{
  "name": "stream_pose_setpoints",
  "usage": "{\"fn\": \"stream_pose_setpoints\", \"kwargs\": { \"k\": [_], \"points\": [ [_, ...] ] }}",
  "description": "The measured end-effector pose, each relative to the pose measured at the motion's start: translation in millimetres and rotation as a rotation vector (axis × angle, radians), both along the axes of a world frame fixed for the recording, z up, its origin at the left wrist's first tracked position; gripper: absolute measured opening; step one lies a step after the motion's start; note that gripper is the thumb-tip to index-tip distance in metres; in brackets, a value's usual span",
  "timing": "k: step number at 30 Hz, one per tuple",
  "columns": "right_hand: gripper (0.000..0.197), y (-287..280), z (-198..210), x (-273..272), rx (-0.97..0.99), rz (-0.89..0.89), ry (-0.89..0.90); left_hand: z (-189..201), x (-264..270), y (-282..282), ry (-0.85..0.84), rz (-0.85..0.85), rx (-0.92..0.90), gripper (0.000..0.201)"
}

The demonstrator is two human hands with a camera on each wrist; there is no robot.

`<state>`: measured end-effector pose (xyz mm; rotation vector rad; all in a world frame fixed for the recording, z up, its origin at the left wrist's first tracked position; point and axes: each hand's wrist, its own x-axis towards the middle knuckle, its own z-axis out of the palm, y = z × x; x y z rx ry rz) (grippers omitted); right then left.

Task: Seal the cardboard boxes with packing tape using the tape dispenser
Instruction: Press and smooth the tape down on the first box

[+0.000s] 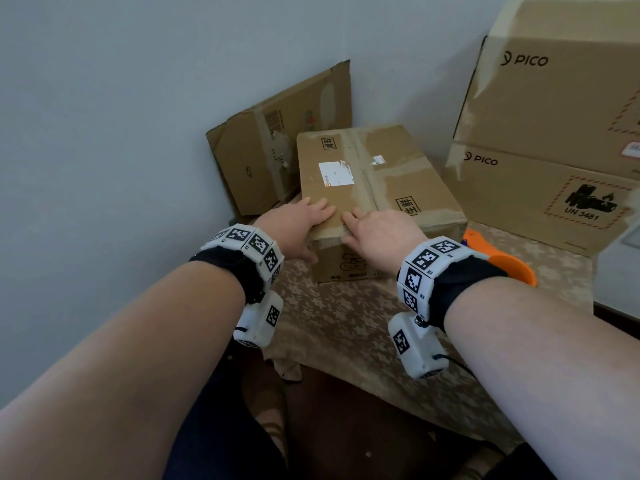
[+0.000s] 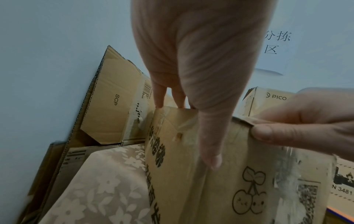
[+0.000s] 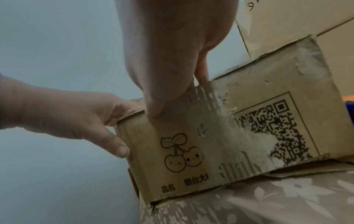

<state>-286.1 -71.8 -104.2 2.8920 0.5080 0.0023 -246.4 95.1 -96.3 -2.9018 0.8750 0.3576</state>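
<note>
A brown cardboard box lies on the table, its top flaps closed, with clear tape along the centre seam. My left hand lies on the near left corner, fingers flat on top and thumb down the front face. My right hand presses flat on the near end of the seam, its thumb over the front face beside the cherry print. The orange tape dispenser lies on the table right of the box, partly hidden behind my right wrist. Neither hand holds it.
A flattened box leans on the wall behind left. Two large stacked PICO boxes stand at the right, close to the dispenser. The floral-cloth table ends near my body.
</note>
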Motion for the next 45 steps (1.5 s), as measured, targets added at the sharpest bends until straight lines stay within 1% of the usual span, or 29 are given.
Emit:
{"fn": "stream_pose_setpoints", "kwargs": {
  "k": [5, 10, 16, 21, 31, 35, 37, 39, 41, 42, 43, 44, 45],
  "points": [
    [0.045, -1.0, -1.9, 1.5, 0.008, -0.003, -0.006, -9.8, -2.3, 1.9, 0.003, -0.008, -0.048, 0.094],
    [0.051, -1.9, -3.5, 2.5, 0.007, 0.003, -0.019, -15.7, -4.1, 3.1, -0.019, -0.014, -0.035, 0.083],
    [0.051, -2.4, -4.3, 2.5, 0.005, 0.005, -0.031, -14.1, -6.8, 3.9, -0.018, -0.011, -0.002, 0.072],
    [0.051, -2.3, -4.5, 2.3, 0.004, 0.009, -0.036, -11.9, -10.3, 4.5, -0.035, -0.026, 0.018, 0.067],
    [0.053, -1.0, -1.2, 0.6, 0.001, -0.002, -0.035, -4.3, -9.0, 5.0, 0.005, -0.045, 0.071, 0.066],
    [0.056, -1.3, 7.5, -1.6, 0.001, -0.004, 0.013, -1.7, -7.3, 8.3, -0.011, -0.064, 0.117, 0.065],
    [0.058, -4.4, 16.3, -1.9, 0.063, 0.009, 0.07, 0.6, -4.4, 12.7, -0.012, -0.052, 0.143, 0.064],
    [0.056, -10.1, 26.8, -3.1, 0.256, -0.032, 0.135, 6.0, -2.8, 15.9, -0.003, -0.031, 0.164, 0.067],
    [0.052, -18.0, 34.6, -2.5, 0.415, -0.1, 0.118, 15.1, -2.5, 17.2, 0.049, 0.002, 0.191, 0.081],
    [0.051, -22.8, 36.5, -1.3, 0.448, -0.132, 0.093, 21.2, -2.7, 16.9, 0.089, 0.023, 0.202, 0.089],
    [0.05, -28.1, 37.4, -0.4, 0.462, -0.157, 0.075, 27.5, -2.8, 15.3, 0.133, 0.048, 0.201, 0.093],
    [0.05, -33.8, 36.8, 1.3, 0.462, -0.18, 0.071, 33.9, -3.1, 12.7, 0.173, 0.073, 0.177, 0.091],
    [0.05, -39.5, 35.8, 3.2, 0.457, -0.196, 0.072, 38.8, -2.4, 9.3, 0.202, 0.096, 0.129, 0.084]
  ]
}}
